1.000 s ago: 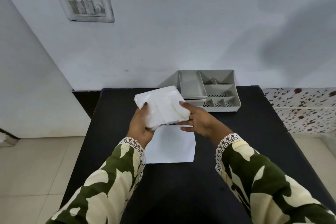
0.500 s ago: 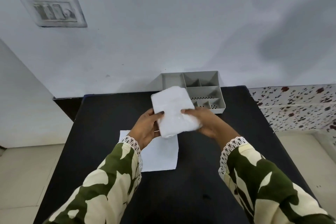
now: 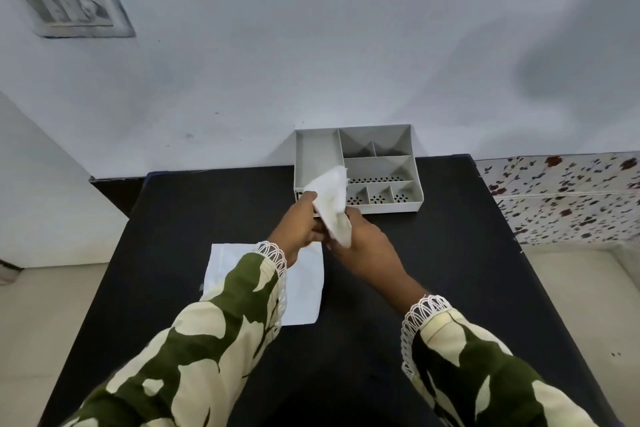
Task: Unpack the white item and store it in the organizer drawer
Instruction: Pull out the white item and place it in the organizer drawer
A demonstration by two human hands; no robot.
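Holding white item (image 3: 331, 204) clamped between my left hand (image 3: 299, 224) and right hand (image 3: 363, 243), mid-frame; wrapper (image 3: 304, 284) discarded, organizer (image 3: 408, 208) storage outstanding.

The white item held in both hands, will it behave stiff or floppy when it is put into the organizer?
The white item probably behaves floppy: it bends and creases between the left hand and right hand. It seems light, since fingertips alone lift it. It may unfold when released, so pressing it into the grey organizer could help.
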